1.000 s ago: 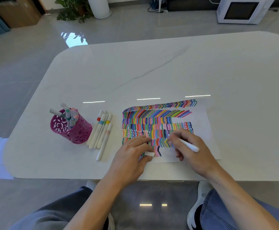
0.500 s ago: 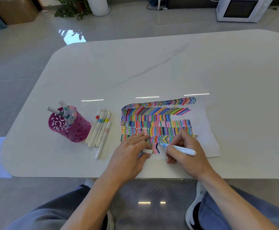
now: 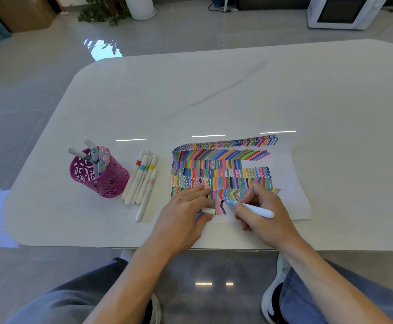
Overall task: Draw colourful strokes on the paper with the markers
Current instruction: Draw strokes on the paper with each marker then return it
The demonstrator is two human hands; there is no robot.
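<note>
A: A person seated at a glossy white, rounded-corner surface point(image 3: 214, 90) with faint grey veining works over a sheet of paper point(image 3: 293, 183) near its front edge, the sheet filled with rows of chevrons, slanted bars and wavy strokes in many colours.

B: And the hands?

A: The right hand point(image 3: 265, 216) has its grip clamped on a pale blue marker point(image 3: 251, 208), a smooth plastic barrel lying low and nearly level, the tip touching the paper just beside the last dark chevron of the bottom row. The left hand point(image 3: 186, 213) lies flat on the sheet's near left corner, fingers together, with a small white cap point(image 3: 208, 210) at its fingertips; whether the grip actually pinches that cap, I cannot tell.

B: What holds the rest of the markers?

A: A magenta pen cup point(image 3: 101, 178) of cut-out scrollwork stands left of the paper, tilted in the wide-angle view. Several grey-barrelled markers with pastel caps stick up out of it. Between cup and paper, a row of white markers point(image 3: 141, 178) with red, blue, yellow and pink bands lies side by side on the surface, touching one another.
</note>
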